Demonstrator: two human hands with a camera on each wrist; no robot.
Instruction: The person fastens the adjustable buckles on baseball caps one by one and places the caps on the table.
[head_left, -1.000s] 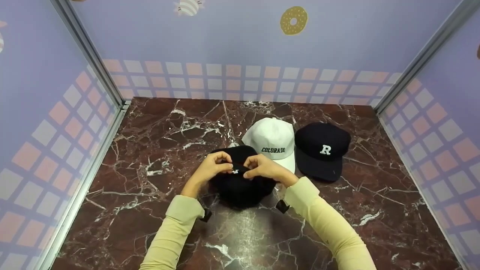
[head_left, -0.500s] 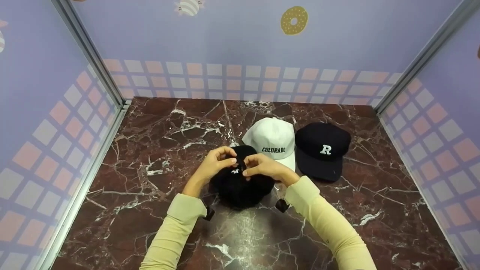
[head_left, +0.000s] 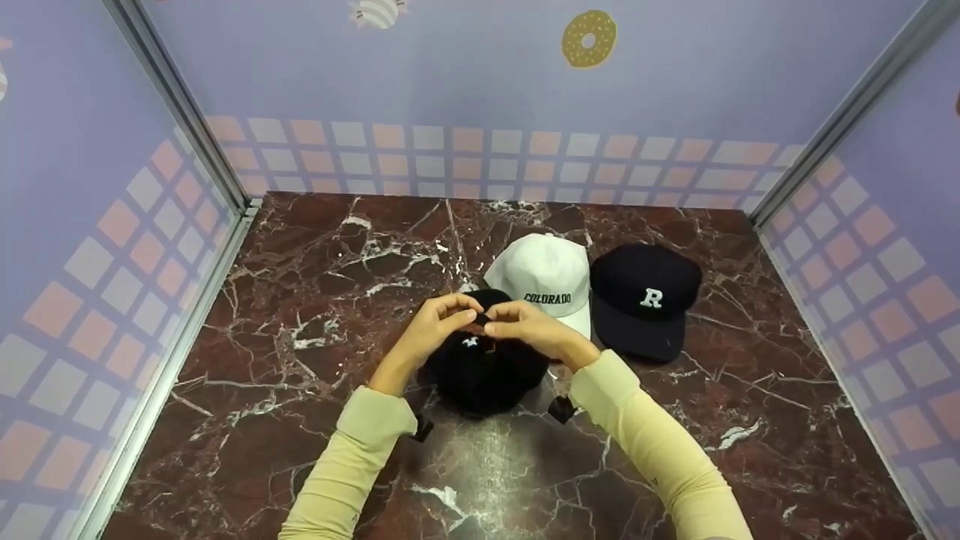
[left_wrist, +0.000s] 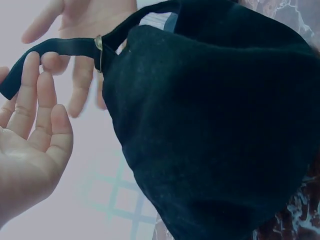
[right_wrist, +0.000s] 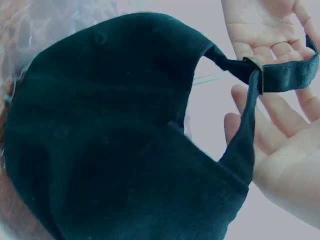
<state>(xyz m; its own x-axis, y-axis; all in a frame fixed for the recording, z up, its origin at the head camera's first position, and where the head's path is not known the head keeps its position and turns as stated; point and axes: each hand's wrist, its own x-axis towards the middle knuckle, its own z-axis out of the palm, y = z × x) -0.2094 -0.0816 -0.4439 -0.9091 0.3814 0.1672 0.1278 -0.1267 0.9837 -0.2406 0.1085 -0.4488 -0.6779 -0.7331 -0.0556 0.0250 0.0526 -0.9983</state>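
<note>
A black cap (head_left: 484, 382) with a small white mark rests on the marble table, its back toward the far wall. From its rear opening runs an adjuster strap (left_wrist: 75, 46) through a metal buckle (right_wrist: 261, 75). My left hand (head_left: 429, 331) pinches the strap's loose end, past the buckle. Close beside it, my right hand (head_left: 531, 330) holds the strap near the buckle, its fingers partly behind the strap in the right wrist view. In the head view both sets of fingertips nearly meet above the cap and hide part of the strap.
A white cap (head_left: 544, 274) lettered COLORADO sits just behind and right of the black one. Beside it is a dark cap (head_left: 646, 281) with a white R. Patterned lilac panels (head_left: 480, 82) enclose the marble table (head_left: 315, 247) at the back and sides.
My left fingertips have shifted slightly right, closing the gap to my right ones. The right hand's fingers have straightened a little. The caps stay about where they were.
</note>
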